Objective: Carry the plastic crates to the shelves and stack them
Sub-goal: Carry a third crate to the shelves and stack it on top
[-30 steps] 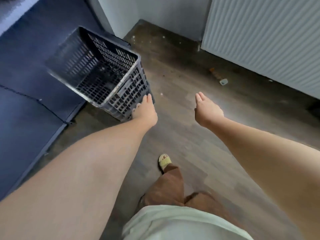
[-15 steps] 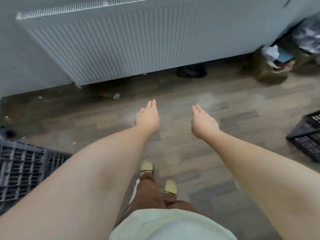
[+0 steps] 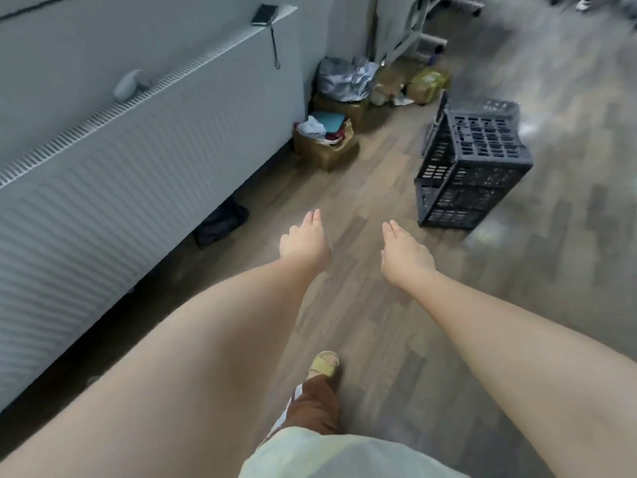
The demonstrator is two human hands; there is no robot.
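Observation:
A dark grey plastic crate point(image 3: 474, 170) with perforated walls lies tipped on the wooden floor, ahead and to the right. My left hand point(image 3: 303, 243) is stretched forward at mid frame, empty, with its fingers loosely extended. My right hand point(image 3: 403, 251) reaches out beside it, also empty with the fingers straight. Both hands are well short of the crate, which lies up and to the right of my right hand. No shelves are in view.
A long white radiator point(image 3: 138, 160) runs along the left wall. Cardboard boxes with cloths point(image 3: 325, 139) and bags point(image 3: 344, 79) sit in the far corner. A dark bundle point(image 3: 220, 222) lies under the radiator. My sandalled foot point(image 3: 324, 363) is on the floor below my hands.
My view has swung right, away from the crate set down at the left. The radiator has moved to the left and another crate has come into full view ahead right. Both hands stay empty.

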